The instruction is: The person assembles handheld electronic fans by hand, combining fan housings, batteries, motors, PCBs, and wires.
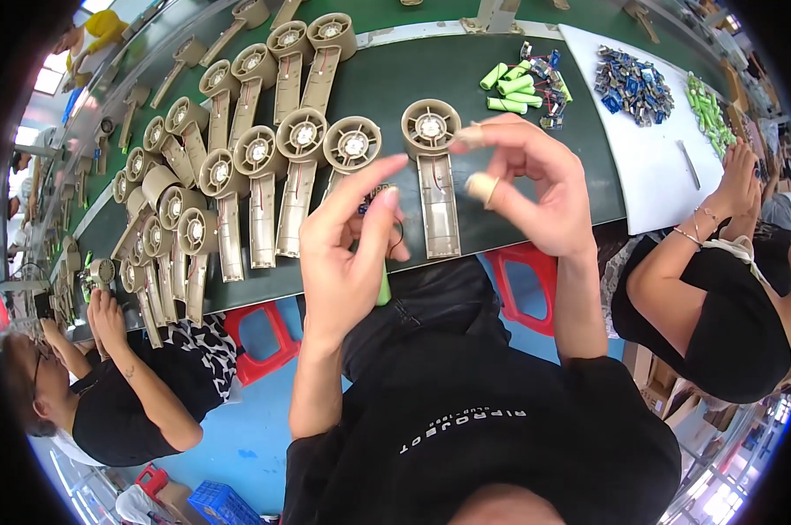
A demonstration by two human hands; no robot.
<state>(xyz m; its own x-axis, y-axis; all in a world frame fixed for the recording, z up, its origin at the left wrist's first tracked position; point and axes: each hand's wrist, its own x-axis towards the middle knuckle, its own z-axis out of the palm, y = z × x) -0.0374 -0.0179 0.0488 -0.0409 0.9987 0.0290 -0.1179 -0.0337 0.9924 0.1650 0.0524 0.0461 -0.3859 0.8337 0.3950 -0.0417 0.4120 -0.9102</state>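
My left hand [347,241] is closed around a green battery cell [383,289] with a small circuit board and a thin wire loop. Most of the cell is hidden behind the fingers. To the right, my right hand [544,179] is raised over the table with thumb and forefinger apart and nothing visible between them. Pale covers sit on those two fingertips. Between my hands lies a beige handheld-fan housing [440,206], its round fan head pointing away and its hollow handle towards me. Another fan housing [353,143] is partly covered by my left hand.
Many fan housings [260,153] stand in rows at the left of the green table [387,70]. Green cells with wired boards [515,86] lie at the back right. A white sheet [645,166] bears piled boards, more cells and tweezers [689,164]. Co-workers sit on both sides.
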